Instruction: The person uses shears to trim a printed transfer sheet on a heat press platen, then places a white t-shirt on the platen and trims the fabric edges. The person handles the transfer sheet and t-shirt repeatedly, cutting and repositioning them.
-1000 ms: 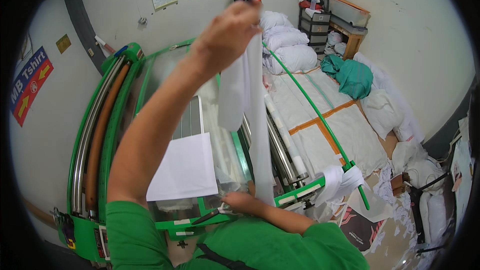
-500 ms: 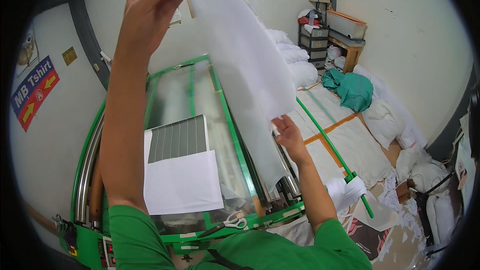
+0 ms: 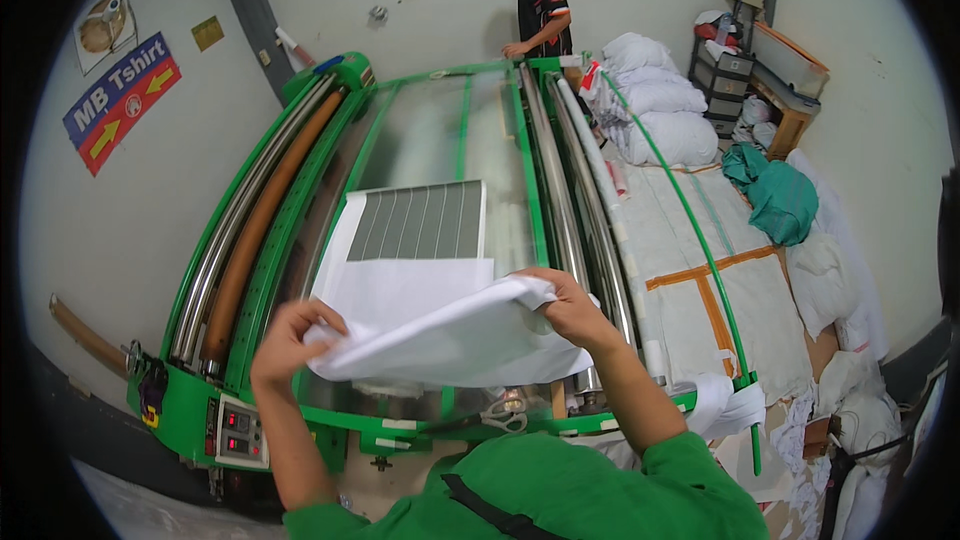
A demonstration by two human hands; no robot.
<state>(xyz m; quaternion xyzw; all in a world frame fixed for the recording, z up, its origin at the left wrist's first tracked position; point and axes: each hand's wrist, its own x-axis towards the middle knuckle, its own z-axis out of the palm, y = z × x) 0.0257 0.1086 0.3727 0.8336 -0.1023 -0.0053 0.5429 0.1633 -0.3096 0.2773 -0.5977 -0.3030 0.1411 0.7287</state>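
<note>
A white piece of cloth is stretched between my hands over the near part of the green-framed machine's glassy top. My left hand pinches its left corner. Its right end is gripped by my right hand, where the edge bunches up. Just beyond the held cloth, a dark grey sheet with pale lines lies on the top. A flat white sheet covers its near part, partly hidden by the held cloth. A pair of scissors rests on the near green edge.
Long metal rollers run along the right, a brown roller along the left. A control panel sits at the near left corner. Another person stands at the far end. A green pole and white bundles are right.
Both hands have come down with the white cloth, from raised and spread upright to stretched low across the machine top. My view has lifted, bringing in the far end and the other person.
</note>
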